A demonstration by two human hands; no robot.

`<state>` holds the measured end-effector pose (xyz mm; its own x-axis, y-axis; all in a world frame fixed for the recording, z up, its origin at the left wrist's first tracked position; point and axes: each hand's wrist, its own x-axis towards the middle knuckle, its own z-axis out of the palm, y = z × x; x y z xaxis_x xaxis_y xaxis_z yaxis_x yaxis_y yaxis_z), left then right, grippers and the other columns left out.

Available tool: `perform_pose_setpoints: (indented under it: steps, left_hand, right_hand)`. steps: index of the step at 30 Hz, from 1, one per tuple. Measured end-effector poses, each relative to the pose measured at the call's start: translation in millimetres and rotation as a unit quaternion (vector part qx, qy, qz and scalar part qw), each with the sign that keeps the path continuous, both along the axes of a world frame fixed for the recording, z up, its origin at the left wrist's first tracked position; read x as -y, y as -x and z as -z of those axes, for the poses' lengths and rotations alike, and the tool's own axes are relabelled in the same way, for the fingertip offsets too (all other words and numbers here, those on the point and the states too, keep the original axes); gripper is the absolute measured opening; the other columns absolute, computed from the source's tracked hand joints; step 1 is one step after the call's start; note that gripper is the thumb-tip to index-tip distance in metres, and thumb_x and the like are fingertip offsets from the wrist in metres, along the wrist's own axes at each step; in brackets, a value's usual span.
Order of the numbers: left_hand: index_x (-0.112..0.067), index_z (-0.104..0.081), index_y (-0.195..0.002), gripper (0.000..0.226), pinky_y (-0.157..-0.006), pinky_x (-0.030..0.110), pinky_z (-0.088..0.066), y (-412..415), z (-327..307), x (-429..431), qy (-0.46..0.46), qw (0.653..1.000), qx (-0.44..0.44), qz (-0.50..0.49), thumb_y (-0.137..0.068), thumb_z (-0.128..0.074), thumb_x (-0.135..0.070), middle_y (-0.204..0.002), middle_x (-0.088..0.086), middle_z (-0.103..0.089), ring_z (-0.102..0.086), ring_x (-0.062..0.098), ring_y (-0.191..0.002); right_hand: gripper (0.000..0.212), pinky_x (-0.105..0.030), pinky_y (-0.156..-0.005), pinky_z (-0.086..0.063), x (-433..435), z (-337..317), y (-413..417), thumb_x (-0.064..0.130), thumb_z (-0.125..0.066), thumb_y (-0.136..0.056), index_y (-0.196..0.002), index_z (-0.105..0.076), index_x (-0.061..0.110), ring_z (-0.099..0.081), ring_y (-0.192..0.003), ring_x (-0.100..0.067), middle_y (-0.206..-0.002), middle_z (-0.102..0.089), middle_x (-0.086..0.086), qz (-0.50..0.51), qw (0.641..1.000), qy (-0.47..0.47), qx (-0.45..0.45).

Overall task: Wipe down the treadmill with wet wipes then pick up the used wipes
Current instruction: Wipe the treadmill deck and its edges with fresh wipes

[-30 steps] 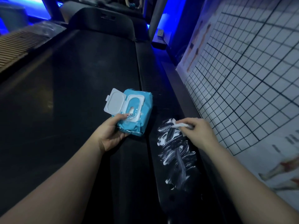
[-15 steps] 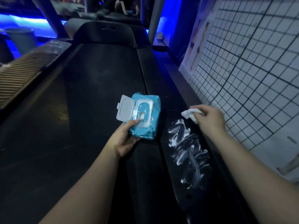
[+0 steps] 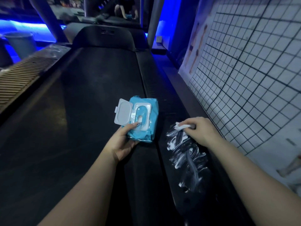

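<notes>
Gridded poster (image 3: 244,70) right, bucket (image 3: 21,44) left — streaked treadmill rail (image 3: 187,160)

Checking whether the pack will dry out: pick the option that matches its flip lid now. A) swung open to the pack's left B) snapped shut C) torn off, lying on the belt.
A: the white lid of the wipe pack stands swung open to the left, while the left hand grips the pack's near end.

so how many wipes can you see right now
2: one wipe bunched in the right hand, one tip poking from the pack the left hand holds; more may hide inside.
</notes>
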<state>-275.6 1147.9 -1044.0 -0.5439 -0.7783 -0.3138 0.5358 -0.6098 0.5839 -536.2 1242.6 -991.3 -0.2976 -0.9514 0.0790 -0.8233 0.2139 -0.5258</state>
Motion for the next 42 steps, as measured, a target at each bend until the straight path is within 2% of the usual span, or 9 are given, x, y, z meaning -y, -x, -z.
perform_pose_setpoints:
  steps: [3,6,11,16,20,24,26,35,42]
  left_hand:
    - [-0.002,-0.057,-0.144,0.066,-0.071,0.036,-0.065,0.6,-0.3,-2.4,0.002,1.0,0.005,-0.009,-0.08,-0.07,-0.008,-0.125,0.019,-0.074,-0.078,0.027,-0.099]
    - [-0.002,-0.056,-0.145,0.067,-0.073,0.036,-0.065,0.5,1.4,-2.1,0.01,1.0,0.015,-0.011,-0.08,-0.071,-0.01,-0.128,0.018,-0.073,-0.078,0.026,-0.101]
    - [-0.003,-0.055,-0.146,0.068,-0.075,0.036,-0.065,0.2,3.8,-1.0,0.014,1.0,0.009,-0.012,-0.08,-0.072,-0.012,-0.129,0.018,-0.072,-0.077,0.027,-0.104]
    - [-0.002,-0.056,-0.145,0.066,-0.075,0.037,-0.065,-0.2,4.7,-1.1,0.018,1.0,0.008,-0.009,-0.082,-0.071,-0.012,-0.128,0.018,-0.072,-0.077,0.027,-0.104]
    - [0.0,-0.058,-0.141,0.062,-0.074,0.035,-0.065,0.0,3.0,-1.9,0.016,1.0,0.004,-0.004,-0.082,-0.069,-0.012,-0.124,0.018,-0.074,-0.078,0.026,-0.1]
    - [-0.001,-0.061,-0.135,0.055,-0.075,0.035,-0.065,0.0,-0.8,-4.0,0.018,1.0,0.006,-0.002,-0.081,-0.068,-0.011,-0.118,0.016,-0.077,-0.078,0.025,-0.098]
    - [-0.001,-0.062,-0.134,0.053,-0.079,0.036,-0.065,-0.9,-1.2,-3.4,0.016,1.0,0.004,0.002,-0.082,-0.068,-0.011,-0.119,0.016,-0.076,-0.078,0.025,-0.099]
    - [-0.001,-0.064,-0.127,0.046,-0.074,0.035,-0.065,0.1,-2.7,-2.7,0.008,1.0,-0.006,0.01,-0.082,-0.066,-0.01,-0.114,0.016,-0.078,-0.079,0.025,-0.095]
    - [-0.002,-0.058,-0.14,0.06,-0.076,0.036,-0.065,-0.7,-2.3,-6.7,0.013,1.0,0.009,-0.007,-0.081,-0.069,-0.011,-0.123,0.017,-0.075,-0.078,0.026,-0.101]
  right_hand:
    - [0.024,-0.011,-0.053,-0.039,-20.5,-2.7,-0.9,0.017,-0.073,-0.086,-0.092,-0.08,0.04,-0.054,-0.06,0.006,-0.078,-0.066,0.014,-0.023,1.0,-0.009,0.007]
    - [0.032,-0.013,-0.056,-0.04,-44.2,1.4,-0.4,0.015,-0.075,-0.083,-0.09,-0.079,0.046,-0.058,-0.066,0.002,-0.093,-0.07,0.014,-0.036,0.999,-0.011,0.023]
    - [0.024,-0.012,-0.063,-0.043,-61.3,-13.5,-2.3,0.015,-0.08,-0.082,-0.09,-0.081,0.037,-0.063,-0.073,0.006,-0.085,-0.074,0.021,-0.081,0.993,-0.062,0.067]
    - [0.021,-0.013,-0.069,-0.048,-32.2,-23.3,1.4,0.012,-0.072,-0.091,-0.098,-0.078,0.031,-0.066,-0.081,0.005,-0.092,-0.075,0.015,0.023,0.984,0.075,0.157]
    - [0.022,-0.017,-0.072,-0.046,4.6,-15.4,1.2,0.015,-0.067,-0.094,-0.103,-0.076,0.032,-0.065,-0.095,-0.008,-0.106,-0.07,0.01,0.063,0.987,0.122,0.083]
    - [0.028,-0.016,-0.067,-0.035,21.9,2.7,-1.4,0.01,-0.059,-0.097,-0.118,-0.074,0.023,-0.056,-0.097,-0.016,-0.109,-0.061,0.003,0.01,0.997,0.047,-0.055]
    - [0.029,-0.021,-0.079,-0.035,19.2,11.8,0.2,0.008,-0.058,-0.098,-0.119,-0.074,0.021,-0.056,-0.103,-0.019,-0.112,-0.06,0.0,-0.008,0.995,0.029,-0.09]
    - [0.025,-0.029,-0.087,-0.04,6.8,2.4,9.5,0.014,-0.065,-0.096,-0.115,-0.074,0.028,-0.055,-0.106,-0.015,-0.112,-0.065,0.009,-0.064,0.992,-0.022,-0.103]
    - [0.028,-0.021,-0.066,-0.043,-9.4,-3.0,6.0,0.013,-0.065,-0.094,-0.097,-0.074,0.039,-0.059,-0.086,-0.009,-0.103,-0.063,0.016,-0.077,0.994,-0.064,-0.037]
